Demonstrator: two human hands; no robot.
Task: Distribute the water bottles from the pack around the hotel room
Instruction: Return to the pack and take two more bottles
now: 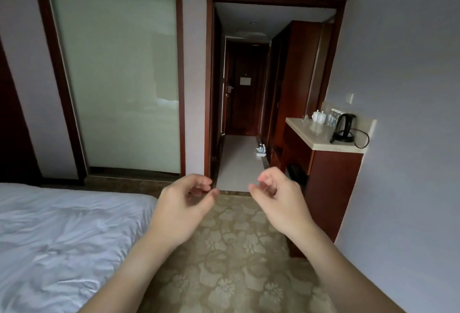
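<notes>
Since both my hands are empty right now, next stop looks like the pack of water bottles (261, 151) sitting on the hallway floor, roughly 12 o'clock from me, well past the doorway. My right hand (278, 195) is a touch closer to that line than my left hand (185, 200). Both sets of fingers are loosely curled, half open, touching nothing. The bottles stand upright in the pack. A few more bottles (333, 116) already sit on the table (321, 139) by the kettle (344, 127), around 2 o'clock.
</notes>
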